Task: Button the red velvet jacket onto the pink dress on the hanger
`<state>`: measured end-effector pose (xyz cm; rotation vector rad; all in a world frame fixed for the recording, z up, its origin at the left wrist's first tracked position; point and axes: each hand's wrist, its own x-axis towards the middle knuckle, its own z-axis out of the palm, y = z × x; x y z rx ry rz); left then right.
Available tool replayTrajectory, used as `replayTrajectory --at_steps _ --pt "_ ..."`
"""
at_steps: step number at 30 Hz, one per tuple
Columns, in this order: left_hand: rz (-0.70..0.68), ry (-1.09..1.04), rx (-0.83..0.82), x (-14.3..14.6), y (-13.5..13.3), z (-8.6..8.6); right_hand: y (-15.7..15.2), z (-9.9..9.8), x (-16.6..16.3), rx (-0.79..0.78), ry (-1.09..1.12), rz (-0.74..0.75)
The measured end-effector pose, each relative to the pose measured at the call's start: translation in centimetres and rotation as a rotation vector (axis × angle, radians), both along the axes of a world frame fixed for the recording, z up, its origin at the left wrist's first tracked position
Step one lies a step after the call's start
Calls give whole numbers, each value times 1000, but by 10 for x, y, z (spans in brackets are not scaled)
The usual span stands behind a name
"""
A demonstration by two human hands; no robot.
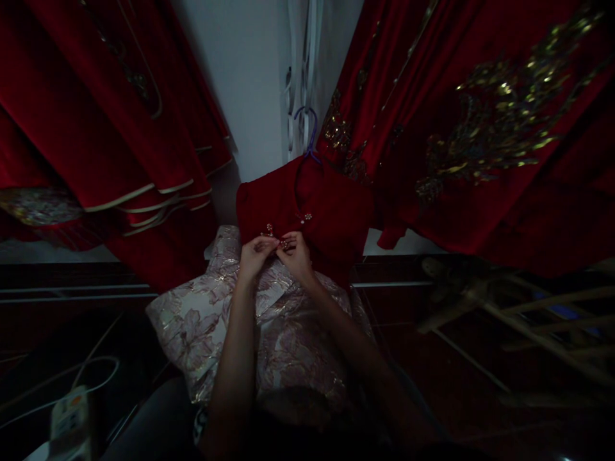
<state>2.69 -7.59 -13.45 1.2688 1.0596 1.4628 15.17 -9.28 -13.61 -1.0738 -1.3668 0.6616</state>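
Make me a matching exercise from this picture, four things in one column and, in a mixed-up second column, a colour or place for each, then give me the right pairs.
Things:
1. Hanger
2. Top
3. Cloth
4. Power strip

Colours and places:
A. Red, with the fingers of the left hand and right hand at its front
B. At the lower left of the view
C. Pale, with a flower pattern
D. Purple

Right pairs: 1-D, 2-A, 3-C, 4-B.

Forearms [234,352] bare & slim, w/ dk grey legwear [156,419], prob. trousers, in low light.
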Motion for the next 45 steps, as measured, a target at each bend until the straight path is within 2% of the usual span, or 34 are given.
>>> replayTrajectory --at_steps 3,5,11,17,22,27,36,45 --pt "190 47 120 7 9 1 4 3 0 8 32 -50" --pt "247 64 156 13 13 2 5 6 2 6 49 -54" --pt "211 25 137 28 13 5 5 20 18 25 55 -53" --pt "132 67 80 41 14 -2 8 19 33 33 65 -68" --pt "189 113 138 52 14 -5 13 27 28 52 60 -92" --pt "334 84 174 64 11 -6 10 35 30 63 35 -114" --pt "234 27 164 64 12 -5 13 19 32 88 5 -89" --pt "154 -180 173 55 -2 20 -9 38 26 152 12 -63"
